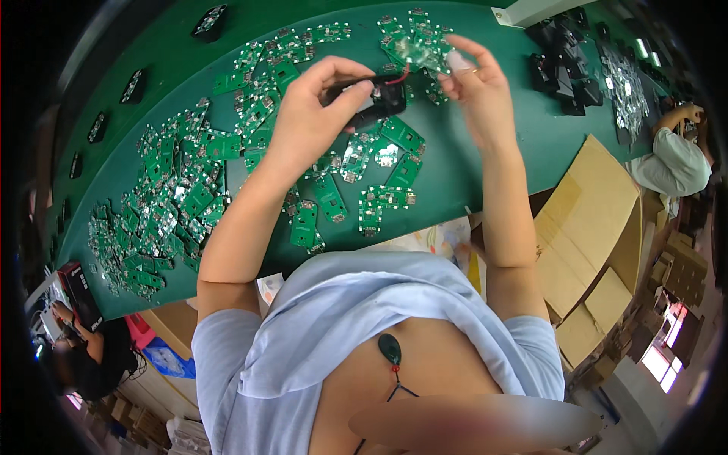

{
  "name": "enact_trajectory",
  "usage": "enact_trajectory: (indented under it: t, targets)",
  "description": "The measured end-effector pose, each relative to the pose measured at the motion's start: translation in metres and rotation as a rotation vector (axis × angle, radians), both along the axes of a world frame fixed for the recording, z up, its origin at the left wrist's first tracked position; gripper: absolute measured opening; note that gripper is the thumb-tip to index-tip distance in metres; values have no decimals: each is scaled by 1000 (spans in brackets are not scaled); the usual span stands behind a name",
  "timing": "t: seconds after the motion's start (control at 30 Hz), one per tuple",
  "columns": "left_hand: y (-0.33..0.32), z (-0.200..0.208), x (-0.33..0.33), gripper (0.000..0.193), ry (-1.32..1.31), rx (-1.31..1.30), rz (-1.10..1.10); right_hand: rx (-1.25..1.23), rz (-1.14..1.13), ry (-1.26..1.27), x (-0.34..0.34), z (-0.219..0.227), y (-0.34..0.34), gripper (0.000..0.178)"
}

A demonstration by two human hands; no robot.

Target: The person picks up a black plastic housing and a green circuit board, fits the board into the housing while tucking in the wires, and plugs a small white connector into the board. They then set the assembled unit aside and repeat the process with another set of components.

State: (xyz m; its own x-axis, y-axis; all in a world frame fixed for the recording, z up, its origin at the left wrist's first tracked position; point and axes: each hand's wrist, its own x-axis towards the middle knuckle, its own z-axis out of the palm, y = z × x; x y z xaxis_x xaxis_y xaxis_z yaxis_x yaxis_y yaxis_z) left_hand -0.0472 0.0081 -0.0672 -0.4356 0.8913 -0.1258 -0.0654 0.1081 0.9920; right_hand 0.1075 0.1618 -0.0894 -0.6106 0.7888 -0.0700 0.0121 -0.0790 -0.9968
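Observation:
My left hand (322,106) is closed around a black plastic housing (390,98), thumb on top and fingers underneath. The open side of the housing faces up, and a red wire (402,74) rises from it toward a green circuit board (421,53), which is smeared by motion. At that board's right edge my right hand (476,80) holds it between thumb and fingers, with a whitish cover on one digit. Many loose green circuit boards (326,197) lie under and around both hands.
A dense heap of boards (174,189) covers the left of the green table (447,174). Black housings (565,72) and small silvery parts (626,91) are piled at the back right. More housings (134,86) sit in a row beyond the far edge. Cardboard (588,220) stands at right; co-workers sit on both sides.

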Motion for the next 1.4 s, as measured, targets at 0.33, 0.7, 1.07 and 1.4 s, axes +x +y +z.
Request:
enact_trajectory:
  t: [0.33,0.7,1.07,1.4]
  targets:
    - [11,4,14,11,143,4,-74,-873,73,535,19,1,-26,20]
    - [19,3,11,17,240,-10,-38,-1090,122,639,25,-5,-31,20]
    - [21,0,13,13,396,0,-34,-1091,128,640,25,-2,-30,20]
    - [24,-1,12,14,416,-19,-29,-863,141,582,27,-2,-33,17]
